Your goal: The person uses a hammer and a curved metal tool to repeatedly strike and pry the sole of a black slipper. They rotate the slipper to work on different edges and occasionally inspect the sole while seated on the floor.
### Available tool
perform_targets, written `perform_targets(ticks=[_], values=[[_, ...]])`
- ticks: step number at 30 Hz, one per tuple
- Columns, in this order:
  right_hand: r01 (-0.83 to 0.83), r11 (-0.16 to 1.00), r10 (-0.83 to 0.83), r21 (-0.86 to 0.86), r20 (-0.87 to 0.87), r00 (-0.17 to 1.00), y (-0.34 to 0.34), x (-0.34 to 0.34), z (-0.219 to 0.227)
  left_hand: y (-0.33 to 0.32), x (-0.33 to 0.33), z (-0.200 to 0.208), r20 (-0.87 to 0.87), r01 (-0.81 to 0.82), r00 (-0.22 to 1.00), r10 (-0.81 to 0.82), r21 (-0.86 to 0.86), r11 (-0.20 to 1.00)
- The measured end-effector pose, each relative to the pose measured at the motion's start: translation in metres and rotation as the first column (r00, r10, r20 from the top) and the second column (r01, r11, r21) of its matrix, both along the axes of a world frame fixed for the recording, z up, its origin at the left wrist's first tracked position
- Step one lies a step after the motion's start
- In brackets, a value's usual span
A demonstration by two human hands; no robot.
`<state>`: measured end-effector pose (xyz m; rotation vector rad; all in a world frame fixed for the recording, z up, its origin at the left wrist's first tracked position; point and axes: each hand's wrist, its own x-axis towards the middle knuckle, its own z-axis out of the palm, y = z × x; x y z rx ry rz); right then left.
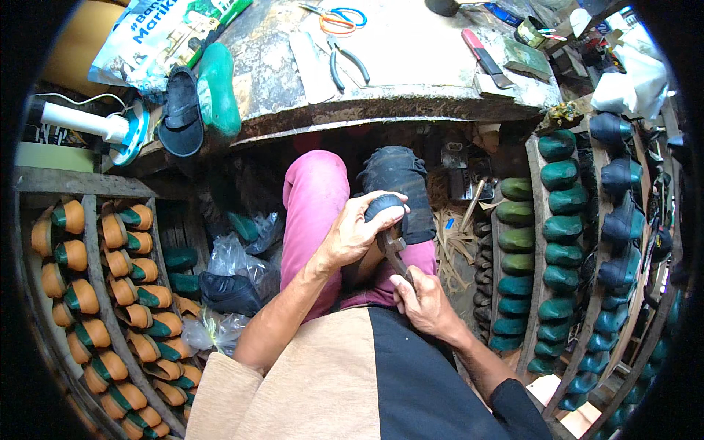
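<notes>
Above my knees, my left hand [357, 231] is wrapped round a dark, rounded shoe piece [383, 206], its thumb lying across the top. Most of that piece is hidden behind the fingers. Just below it, my right hand [423, 299] grips a dark metal hand tool with a stubby side knob [394, 251], looking like pincers. The tool's head is close against the shoe piece; I cannot tell whether they touch. A black cloth [400, 183] covers one knee of my pink trousers.
A worn workbench [271, 81] ahead bears pliers [345, 66], scissors [339, 20], a red-handled knife [485, 59], a black sandal [181, 110] and a green shoe last [218, 92]. Racks hold tan shoes [88, 253] at left, green lasts [561, 202] at right. Plastic bags [235, 260] lie beside my left leg.
</notes>
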<state>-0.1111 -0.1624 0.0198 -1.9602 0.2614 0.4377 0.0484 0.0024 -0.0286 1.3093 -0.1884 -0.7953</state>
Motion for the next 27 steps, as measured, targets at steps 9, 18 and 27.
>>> perform_targets(ticks=[9, 18, 27], values=[[-0.198, 0.978, 0.206, 0.067, -0.49, 0.847, -0.036, -0.03, 0.041, 0.013, -0.002, 0.005, 0.166, -0.002, 0.986, -0.001, 0.019, 1.0], [0.035, 0.996, -0.013, 0.088, -0.232, 0.973, -0.05, 0.012, 0.075, 0.001, -0.034, 0.025, 0.317, 0.065, 0.94, -0.124, 0.192, 0.979], [-0.121, 0.981, 0.11, -0.154, -0.08, 0.991, -0.057, 0.039, 0.091, -0.006, -0.039, 0.021, 0.407, 0.022, 0.906, -0.113, 0.221, 0.975]])
